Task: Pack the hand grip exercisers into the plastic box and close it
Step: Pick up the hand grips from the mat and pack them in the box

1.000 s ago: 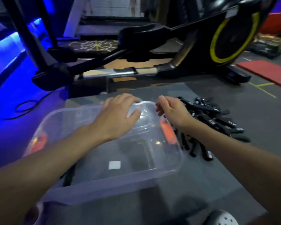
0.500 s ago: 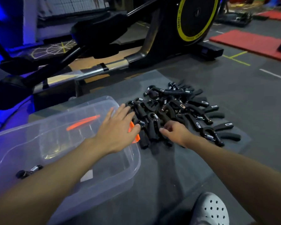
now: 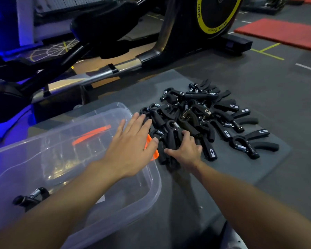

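A clear plastic box (image 3: 155,187) with orange latches (image 3: 91,134) sits open on the floor at the left. One black hand grip exerciser (image 3: 31,196) lies inside it near my left forearm. A pile of several black hand grip exercisers (image 3: 206,115) lies on a grey mat to the right of the box. My left hand (image 3: 131,146) hovers flat with fingers spread over the box's right end. My right hand (image 3: 186,150) rests on the near-left edge of the pile, fingers curled around one exerciser (image 3: 172,139).
A black and yellow elliptical trainer (image 3: 217,13) with a chrome rail (image 3: 97,74) stands just behind the box and pile. A red mat (image 3: 280,31) lies at the far right. The grey mat (image 3: 269,168) ends right of the pile. A white shoe (image 3: 238,242) shows at the bottom.
My view swung right, from the box to the pile. My right hand left the box rim, reached onto the pile and curled on an exerciser. My left hand opened flat over the box's right end.
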Available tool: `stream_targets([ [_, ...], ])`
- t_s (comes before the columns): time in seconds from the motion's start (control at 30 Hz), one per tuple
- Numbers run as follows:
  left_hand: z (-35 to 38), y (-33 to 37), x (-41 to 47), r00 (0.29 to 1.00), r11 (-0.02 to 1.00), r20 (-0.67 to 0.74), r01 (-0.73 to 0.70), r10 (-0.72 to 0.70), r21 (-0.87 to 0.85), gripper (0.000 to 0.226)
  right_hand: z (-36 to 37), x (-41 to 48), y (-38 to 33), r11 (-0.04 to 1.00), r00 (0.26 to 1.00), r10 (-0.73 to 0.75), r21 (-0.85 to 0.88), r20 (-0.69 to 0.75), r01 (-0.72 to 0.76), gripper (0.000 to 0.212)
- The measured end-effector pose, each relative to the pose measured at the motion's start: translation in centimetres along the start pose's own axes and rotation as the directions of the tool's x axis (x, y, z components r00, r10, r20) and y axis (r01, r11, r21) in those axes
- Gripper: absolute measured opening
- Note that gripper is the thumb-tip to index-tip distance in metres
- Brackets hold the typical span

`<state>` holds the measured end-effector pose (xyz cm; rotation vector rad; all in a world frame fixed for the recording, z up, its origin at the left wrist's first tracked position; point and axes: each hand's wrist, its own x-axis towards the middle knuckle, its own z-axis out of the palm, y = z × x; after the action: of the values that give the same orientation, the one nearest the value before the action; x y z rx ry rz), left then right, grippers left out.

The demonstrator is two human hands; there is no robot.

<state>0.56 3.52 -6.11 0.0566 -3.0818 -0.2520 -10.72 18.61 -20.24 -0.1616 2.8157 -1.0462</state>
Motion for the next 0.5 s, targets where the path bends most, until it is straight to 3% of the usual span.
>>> stream_targets([
  [0.13, -0.1, 0.0, -0.1, 1.000, 1.000, 0.005, -0.005, 0.005, -0.012, 0.087, 0.3, -0.6, 0.1, 0.999, 1.000, -0.018, -0.046, -0.024, 0.017, 0.099],
  [0.37, -0.4, -0.1, 0.0, 0.999, 1.000, 0.030, -0.016, 0.017, -0.009, 0.087, -2.9, -1.1, -0.1, 0.989, 1.000, -0.001, 0.146, 0.023, -0.003, 0.105],
  [0.5, -1.2, -0.6, -0.2, 1.000, 0.995, 0.012, -0.006, 0.007, -0.096, 0.076, -5.7, -2.6, -1.0, 0.974, 0.994, -0.098, 0.208, 0.055, 0.085, 0.101],
])
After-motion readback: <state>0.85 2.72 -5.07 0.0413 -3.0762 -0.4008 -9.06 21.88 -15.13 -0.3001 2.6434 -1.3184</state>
